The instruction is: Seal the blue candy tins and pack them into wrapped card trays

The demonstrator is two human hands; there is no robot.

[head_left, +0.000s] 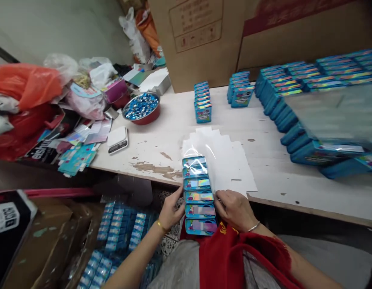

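A row of several small blue packs with shiny labels (199,209) lies at the table's front edge, its near end over my lap. Clear plastic bag film (194,150) covers the far end of the row and catches the light. My left hand (171,208) is curved along the left side of the row, fingertips against it and partly hidden. On the opposite side, my right hand (235,208) is closed with its fingers bent, at the bag's right edge beside the packs. White card sheets (234,160) lie fanned out under and beyond the bag.
More blue packs stand in a short row (203,114), a small group (242,96) and a large block (282,104) at right. A bowl of blue wrapped pieces (155,114) and a white scale (117,138) are at left. Bagged packs (116,230) lie below the table.
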